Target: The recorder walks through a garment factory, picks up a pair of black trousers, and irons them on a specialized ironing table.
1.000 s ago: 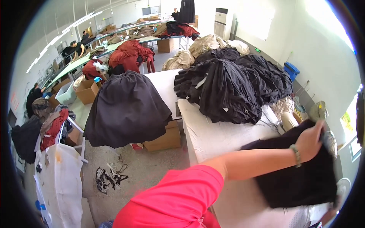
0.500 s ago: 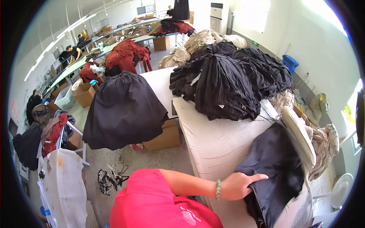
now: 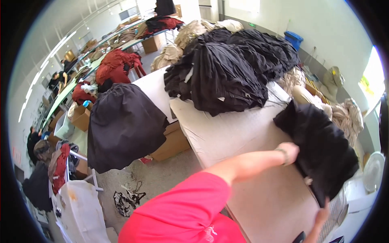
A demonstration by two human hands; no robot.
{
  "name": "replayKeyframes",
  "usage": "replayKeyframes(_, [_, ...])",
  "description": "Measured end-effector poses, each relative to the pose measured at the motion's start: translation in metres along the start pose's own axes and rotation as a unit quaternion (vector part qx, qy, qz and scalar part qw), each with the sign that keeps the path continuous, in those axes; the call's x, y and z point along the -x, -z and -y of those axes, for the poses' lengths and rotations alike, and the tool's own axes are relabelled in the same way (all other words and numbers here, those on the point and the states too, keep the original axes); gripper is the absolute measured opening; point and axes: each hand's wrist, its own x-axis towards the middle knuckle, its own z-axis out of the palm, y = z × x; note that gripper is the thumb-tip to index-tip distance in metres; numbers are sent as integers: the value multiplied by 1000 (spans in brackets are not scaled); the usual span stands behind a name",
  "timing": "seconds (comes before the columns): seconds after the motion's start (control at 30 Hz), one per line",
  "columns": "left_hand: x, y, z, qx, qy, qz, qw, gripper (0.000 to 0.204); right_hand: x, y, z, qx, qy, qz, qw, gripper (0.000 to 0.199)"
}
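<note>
My left hand, a thin bracelet on its wrist, reaches out from a pink sleeve and grips the near edge of a black garment. The garment hangs bunched above the right part of a long white table. Low at the right edge of the view, my right hand holds the garment's bottom edge; only its fingers show. A big pile of black garments lies on the table's far end.
Another black garment drapes over the table's left side above a cardboard box. Beige cloth is heaped on the right by a white fan. Red garments and other workers fill long tables at the far left.
The black garment has come up off the table's right side and now hangs higher and more spread. My left hand rose with it, and my right hand has come into view at its lower edge.
</note>
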Motion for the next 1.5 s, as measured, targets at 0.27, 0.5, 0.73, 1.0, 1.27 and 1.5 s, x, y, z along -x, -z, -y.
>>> replayKeyframes(0.27, [175,-152,55,-50,-7,29,998,51,212,-173,-46,-3,40,-115,993,52])
replayKeyframes(0.5, [154,-173,50,19,-352,-155,923,14,186,-106,27,16,190,76,979,68])
replayKeyframes(0.73, [162,-147,77,-17,-311,-25,950,42,183,-132,19,34,193,33,980,65])
replayKeyframes(1.0, [156,-204,-51,-1,-303,46,952,62,171,-119,46,-9,261,113,959,77])
replayKeyframes(1.27, [237,-238,-75,268,69,-14,961,34,230,-91,-60,-35,210,161,964,72])
replayKeyframes(1.5, [188,-276,-126,581,432,17,690,29,193,-8,-188,151,-31,-4,988,69])
